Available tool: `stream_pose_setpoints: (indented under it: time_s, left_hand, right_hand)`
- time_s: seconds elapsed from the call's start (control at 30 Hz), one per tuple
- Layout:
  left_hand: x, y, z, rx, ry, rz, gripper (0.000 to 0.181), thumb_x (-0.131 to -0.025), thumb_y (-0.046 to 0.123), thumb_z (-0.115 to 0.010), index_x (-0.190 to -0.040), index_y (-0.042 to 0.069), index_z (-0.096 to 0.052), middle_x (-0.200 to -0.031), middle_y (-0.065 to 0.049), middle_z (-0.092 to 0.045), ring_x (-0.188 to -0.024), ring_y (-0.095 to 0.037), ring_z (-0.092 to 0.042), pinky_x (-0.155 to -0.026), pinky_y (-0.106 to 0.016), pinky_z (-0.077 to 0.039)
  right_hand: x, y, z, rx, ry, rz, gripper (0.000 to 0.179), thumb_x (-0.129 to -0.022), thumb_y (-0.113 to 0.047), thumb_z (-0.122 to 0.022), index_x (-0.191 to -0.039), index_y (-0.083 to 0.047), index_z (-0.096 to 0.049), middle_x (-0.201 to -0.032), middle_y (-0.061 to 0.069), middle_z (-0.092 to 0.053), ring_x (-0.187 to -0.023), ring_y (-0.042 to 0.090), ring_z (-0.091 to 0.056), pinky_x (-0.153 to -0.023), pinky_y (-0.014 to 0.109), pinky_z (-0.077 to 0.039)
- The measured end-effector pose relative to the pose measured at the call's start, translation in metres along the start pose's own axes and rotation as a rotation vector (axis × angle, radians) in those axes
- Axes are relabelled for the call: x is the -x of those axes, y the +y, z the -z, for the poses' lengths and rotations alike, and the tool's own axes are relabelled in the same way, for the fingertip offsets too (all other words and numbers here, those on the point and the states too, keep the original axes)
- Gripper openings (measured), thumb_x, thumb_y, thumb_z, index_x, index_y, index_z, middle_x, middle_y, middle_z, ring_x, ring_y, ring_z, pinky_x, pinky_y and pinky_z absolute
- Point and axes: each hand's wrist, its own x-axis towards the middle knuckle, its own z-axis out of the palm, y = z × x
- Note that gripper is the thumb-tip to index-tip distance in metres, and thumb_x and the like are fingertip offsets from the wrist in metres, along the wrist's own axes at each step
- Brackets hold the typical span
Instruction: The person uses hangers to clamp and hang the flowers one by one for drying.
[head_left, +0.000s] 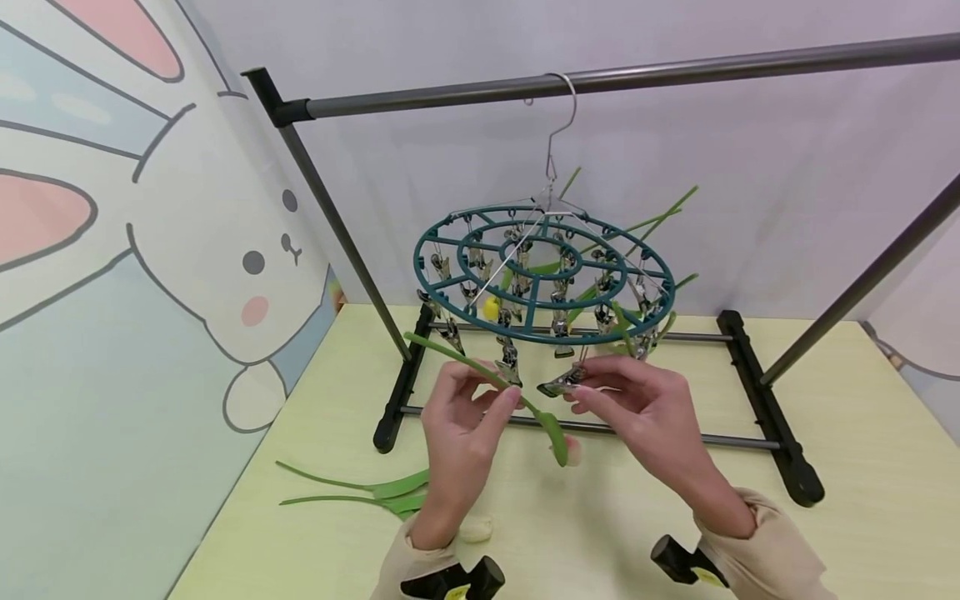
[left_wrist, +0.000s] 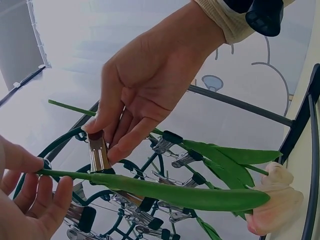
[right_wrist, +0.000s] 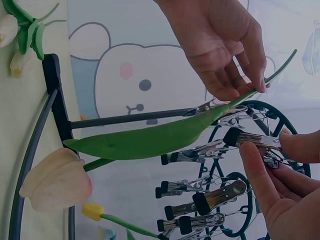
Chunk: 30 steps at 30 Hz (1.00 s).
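My left hand [head_left: 463, 429] pinches the green stem of an artificial tulip [head_left: 553, 433] between thumb and fingers. In the right wrist view, its pale pink bloom [right_wrist: 57, 182] hangs beyond a long green leaf [right_wrist: 150, 140]. My right hand [head_left: 652, 417] pinches a metal clip [head_left: 558, 386] with dark tips, just right of the stem. That clip hangs from a round green drying hanger [head_left: 558, 340] ringed with several similar clips. More tulips are clipped to the hanger, including one with a yellow bloom [right_wrist: 92, 211].
A dark metal rack [head_left: 450, 95] holds the hanger by its hook [head_left: 573, 104]. The rack's feet [head_left: 772, 408] stand on the pale table [head_left: 247, 533]. Loose tulips with green leaves [head_left: 397, 485] lie left of my left wrist. A rabbit drawing covers the left wall.
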Motion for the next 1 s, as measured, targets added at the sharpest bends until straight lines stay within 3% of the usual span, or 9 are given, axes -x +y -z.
stream_pose_setpoints:
  time_s: [0.27,0.47,0.63,1.0]
  left_hand:
    - [0.000,-0.001,-0.006,0.025,0.009,0.037,0.021,-0.086,-0.010,-0.059,-0.103,-0.010,-0.047,-0.098,-0.029,-0.049,-0.089,-0.022,-0.058,-0.074,-0.038,-0.057]
    - [0.000,-0.002,-0.011,0.034,0.000,0.024,0.021,-0.086,-0.011,-0.059,-0.103,-0.011,-0.047,-0.096,-0.033,-0.046,-0.087,-0.021,-0.058,-0.070,-0.042,-0.057]
    - [-0.002,-0.003,-0.013,0.044,0.006,0.027,0.021,-0.085,-0.012,-0.058,-0.103,-0.011,-0.047,-0.095,-0.029,-0.048,-0.086,-0.020,-0.059,-0.071,-0.042,-0.057]
    - [0.000,-0.002,-0.020,0.027,0.032,0.113,0.023,-0.085,-0.006,-0.063,-0.104,-0.008,-0.049,-0.098,-0.021,-0.052,-0.088,-0.022,-0.060,-0.079,-0.039,-0.056]
  right_hand:
    - [0.003,0.000,0.007,-0.022,0.020,0.053,0.024,-0.082,0.014,-0.063,-0.106,0.010,-0.064,-0.093,0.006,-0.070,-0.072,0.017,-0.069,-0.068,0.026,-0.057]
    - [0.004,0.002,0.007,-0.029,0.035,0.079,0.023,-0.082,0.015,-0.063,-0.104,0.012,-0.065,-0.091,0.006,-0.069,-0.069,0.017,-0.067,-0.065,0.027,-0.057]
    - [0.005,0.004,0.008,-0.029,0.062,0.122,0.021,-0.082,0.015,-0.062,-0.102,0.012,-0.066,-0.091,0.006,-0.069,-0.067,0.016,-0.067,-0.062,0.026,-0.057]
    - [0.004,0.008,0.005,-0.032,0.083,0.179,0.023,-0.082,0.017,-0.062,-0.104,0.012,-0.066,-0.094,0.009,-0.070,-0.069,0.017,-0.068,-0.060,0.024,-0.056]
